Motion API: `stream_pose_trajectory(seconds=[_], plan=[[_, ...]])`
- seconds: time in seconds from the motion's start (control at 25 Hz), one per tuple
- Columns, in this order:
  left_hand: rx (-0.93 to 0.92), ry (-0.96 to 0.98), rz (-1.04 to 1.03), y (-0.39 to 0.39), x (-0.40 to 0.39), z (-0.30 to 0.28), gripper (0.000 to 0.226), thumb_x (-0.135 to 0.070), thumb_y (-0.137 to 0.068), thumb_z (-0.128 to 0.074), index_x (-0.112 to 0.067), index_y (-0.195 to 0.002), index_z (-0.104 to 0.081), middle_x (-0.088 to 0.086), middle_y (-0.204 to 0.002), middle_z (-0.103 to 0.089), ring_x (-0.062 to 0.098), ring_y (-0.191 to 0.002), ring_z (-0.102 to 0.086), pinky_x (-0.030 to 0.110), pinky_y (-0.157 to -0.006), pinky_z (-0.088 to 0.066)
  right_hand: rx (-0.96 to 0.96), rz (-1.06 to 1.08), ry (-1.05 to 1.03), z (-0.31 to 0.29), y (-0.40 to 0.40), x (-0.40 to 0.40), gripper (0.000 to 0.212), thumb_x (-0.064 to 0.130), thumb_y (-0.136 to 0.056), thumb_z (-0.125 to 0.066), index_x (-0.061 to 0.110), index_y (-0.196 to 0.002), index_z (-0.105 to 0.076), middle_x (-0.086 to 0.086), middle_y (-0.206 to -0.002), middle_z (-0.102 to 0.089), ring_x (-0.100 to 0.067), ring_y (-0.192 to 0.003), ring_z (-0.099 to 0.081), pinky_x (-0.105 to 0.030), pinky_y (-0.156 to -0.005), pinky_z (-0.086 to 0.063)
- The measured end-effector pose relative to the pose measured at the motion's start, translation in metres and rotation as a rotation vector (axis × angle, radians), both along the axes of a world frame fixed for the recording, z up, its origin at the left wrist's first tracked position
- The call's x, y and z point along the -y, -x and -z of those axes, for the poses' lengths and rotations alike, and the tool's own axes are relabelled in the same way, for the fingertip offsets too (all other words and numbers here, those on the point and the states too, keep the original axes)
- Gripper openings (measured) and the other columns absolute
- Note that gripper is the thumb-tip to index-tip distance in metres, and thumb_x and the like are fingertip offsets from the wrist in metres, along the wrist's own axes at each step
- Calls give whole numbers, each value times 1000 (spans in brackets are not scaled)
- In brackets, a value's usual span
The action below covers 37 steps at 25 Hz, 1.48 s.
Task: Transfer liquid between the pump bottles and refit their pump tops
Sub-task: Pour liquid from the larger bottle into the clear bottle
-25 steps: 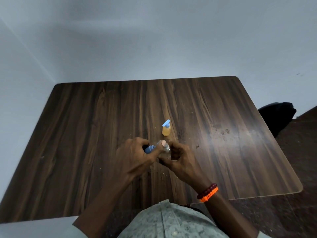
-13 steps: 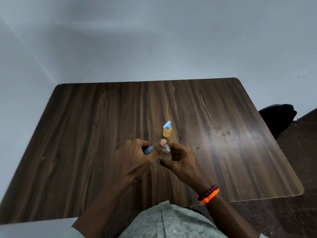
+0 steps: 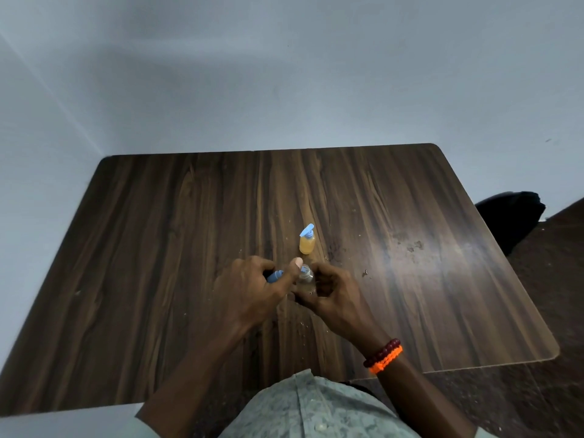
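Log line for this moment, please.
left hand: holds blue pump top | right hand: grips clear bottle | orange bottle: capped, upright, apart

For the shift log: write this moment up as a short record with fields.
surface: dark wood-grain table
standing bottle: small clear pump bottle of orange liquid, blue pump top fitted, upright, beyond the hands, untouched
left hand: grips a blue pump top, thumb against the held bottle's neck
right hand: holds a small clear bottle; contents unclear
right wrist: dark red and orange bracelets
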<state>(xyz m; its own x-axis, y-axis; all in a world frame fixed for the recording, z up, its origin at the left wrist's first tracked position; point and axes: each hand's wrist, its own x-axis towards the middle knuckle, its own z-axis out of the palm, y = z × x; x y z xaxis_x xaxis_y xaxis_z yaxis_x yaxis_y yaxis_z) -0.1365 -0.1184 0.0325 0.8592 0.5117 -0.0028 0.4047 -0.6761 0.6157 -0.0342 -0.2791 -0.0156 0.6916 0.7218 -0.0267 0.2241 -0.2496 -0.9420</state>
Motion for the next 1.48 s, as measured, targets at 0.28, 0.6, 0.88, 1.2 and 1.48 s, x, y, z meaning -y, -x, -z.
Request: stream_pose_trajectory(seconds=[0.28, 0.6, 0.88, 1.2, 1.48], plan=[[-24, 32, 20, -3, -4, 3, 94, -104, -72, -21, -20, -55, -58, -5, -47, -49, 8, -44, -45, 26, -52, -41, 21, 16, 8, -1, -2, -1, 31, 28, -85, -85, 18, -112, -74, 4, -100, -77, -2, -80, -71, -17, -67, -55], [-68, 9, 12, -5, -5, 1, 90, -98, -73, -24, -19, -61, -66, -3, -51, -57, 9, -47, -53, 27, -54, -45, 15, 19, 4, 2, -1, -1, 29, 29, -86, -83, 17, -110, -74, 0, -102, -77, -14, -92, -75, -44, -78, -65], [-57, -16, 18, -2, -4, -1, 78, -92, -78, -24, -25, -56, -57, -7, -48, -50, 6, -45, -47, 22, -53, -34, 21, -2, 19, 0, -1, -1, 35, 38, -84, -81, 19, -112, -73, 3, -103, -76, -11, -92, -73, -38, -78, -64], [-21, 43, 2, -3, -5, 3, 95, -104, -72, -22, -19, -56, -62, -5, -46, -51, 8, -44, -49, 28, -53, -45, 17, 10, 0, -2, -2, -2, 33, 33, -85, -83, 19, -114, -73, 3, -105, -77, -13, -92, -75, -42, -79, -65], [-33, 17, -1, -4, -5, 1, 96, -102, -73, -22, -19, -62, -69, 0, -51, -59, 8, -47, -54, 25, -52, -43, 30, 2, 4, -1, 1, -3, 35, 30, -86, -82, 17, -116, -73, 3, -108, -76, -12, -96, -74, -43, -80, -64]])
